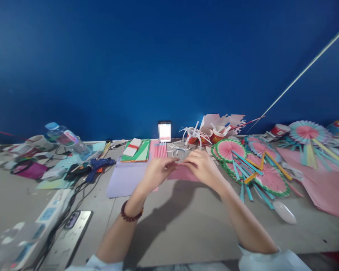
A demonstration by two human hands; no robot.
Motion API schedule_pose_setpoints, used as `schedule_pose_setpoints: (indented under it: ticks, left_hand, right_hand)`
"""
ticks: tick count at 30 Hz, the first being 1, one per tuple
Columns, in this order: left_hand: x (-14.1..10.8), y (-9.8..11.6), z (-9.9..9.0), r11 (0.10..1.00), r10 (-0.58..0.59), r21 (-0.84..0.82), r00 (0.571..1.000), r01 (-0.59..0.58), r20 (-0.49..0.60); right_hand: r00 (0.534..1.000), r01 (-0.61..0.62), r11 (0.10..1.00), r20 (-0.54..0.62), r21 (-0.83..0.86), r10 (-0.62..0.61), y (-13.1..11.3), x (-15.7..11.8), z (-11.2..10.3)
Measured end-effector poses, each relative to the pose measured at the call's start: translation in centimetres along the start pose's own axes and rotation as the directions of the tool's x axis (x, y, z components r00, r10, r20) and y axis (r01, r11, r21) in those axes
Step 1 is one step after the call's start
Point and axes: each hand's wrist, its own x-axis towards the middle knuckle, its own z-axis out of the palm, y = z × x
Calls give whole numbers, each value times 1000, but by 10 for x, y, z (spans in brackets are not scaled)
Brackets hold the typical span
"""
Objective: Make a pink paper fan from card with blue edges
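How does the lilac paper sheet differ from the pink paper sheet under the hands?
The lilac sheet lies left of the left hand, mostly uncovered; the pink sheet is largely hidden beneath both hands, the right hand included. The lilac sheet shows more area than the pink one. Both lie flat on the grey table.

Small item pinched between left hand (158,171) and right hand (201,165): too blurred to identify. Power strip (25,233) cut by left edge. Phone screen (164,131) illegible.
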Motion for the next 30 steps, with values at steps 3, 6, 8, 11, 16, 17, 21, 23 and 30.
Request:
schedule_pose_setpoints:
  ticks: [3,6,8,11,16,17,21,23,30]
  left_hand:
    - [1,-1,-5,990,3,-142,1000,-2,4]
    - [2,-1,-10,978,-37,-206,999,35,-6]
    - [2,0,-11,971,-67,-229,998,63,-11]
    - [3,-1,-10,956,-96,-280,995,88,-18]
    - [4,-8,-3,922,-157,-359,988,144,-5]
    - [5,-9,-2,912,-178,-376,984,162,-6]
    - [7,-14,3,883,-228,-423,974,205,-3]
    - [7,-15,1,880,-210,-435,978,192,6]
    - [6,-17,-10,895,-138,-423,990,143,42]
  right_hand:
    - [998,-60,996,-7,71,60,5,0,-2]
    - [996,-88,987,-11,137,91,6,0,-3]
    - [995,-96,982,-4,164,98,6,0,-4]
    - [993,-118,970,20,211,116,5,0,-4]
    - [980,-198,935,85,295,181,9,0,0]
    - [977,-213,926,99,312,191,10,1,1]
    - [969,-242,901,137,360,205,12,2,6]
    - [969,-246,900,123,361,215,12,2,5]
    - [971,-238,899,95,368,218,8,2,0]
